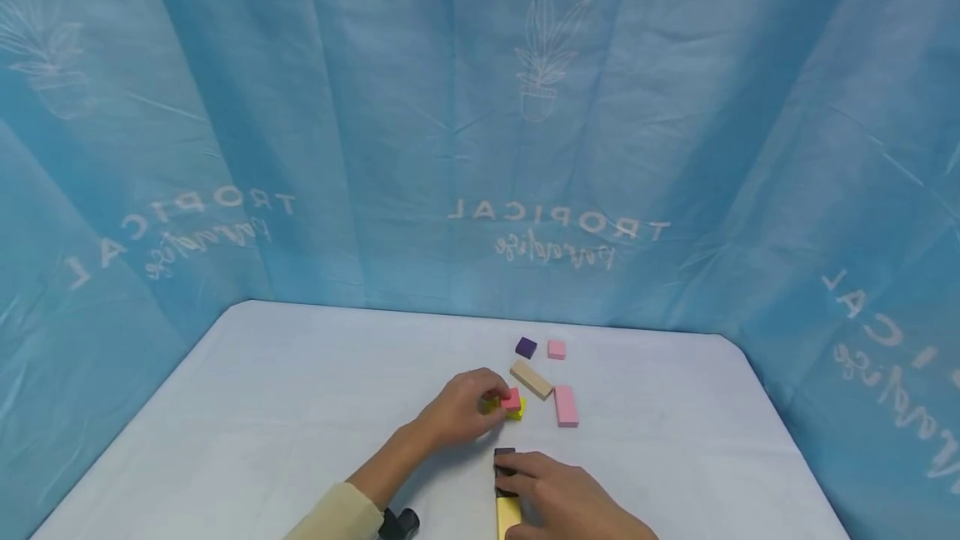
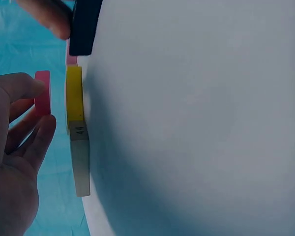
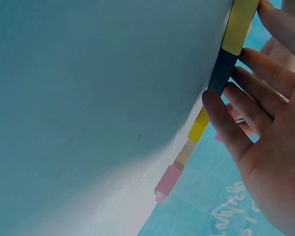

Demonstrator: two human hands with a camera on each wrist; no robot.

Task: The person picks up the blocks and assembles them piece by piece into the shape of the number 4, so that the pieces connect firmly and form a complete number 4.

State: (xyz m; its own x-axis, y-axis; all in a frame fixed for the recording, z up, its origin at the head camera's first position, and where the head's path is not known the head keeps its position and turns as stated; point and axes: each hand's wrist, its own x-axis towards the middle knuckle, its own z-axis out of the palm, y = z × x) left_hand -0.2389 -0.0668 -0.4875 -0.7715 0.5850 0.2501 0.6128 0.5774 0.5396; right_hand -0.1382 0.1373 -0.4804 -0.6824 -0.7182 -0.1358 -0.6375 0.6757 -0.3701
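Note:
My left hand (image 1: 459, 408) pinches a small red block (image 2: 43, 93) between thumb and fingers. In the left wrist view the block stands clear of the yellow block (image 2: 74, 93) behind it. From the head view, that bright yellow block lies partly hidden below the left fingers. My right hand (image 1: 564, 492) is nearer the front, its fingers extended and touching the side of a black block (image 3: 222, 71). Its thumb reaches a pale yellow block (image 1: 507, 515), which sits end to end with the black one. The pale yellow block runs off the bottom of the head view.
Beyond the hands lie a beige wooden block (image 1: 531, 379), a long pink block (image 1: 566, 406), a small pink block (image 1: 557, 349) and a dark purple block (image 1: 527, 347). A black object (image 1: 399, 524) shows beside the left sleeve. Blue curtain (image 1: 405, 148) surrounds the white table (image 1: 300, 390).

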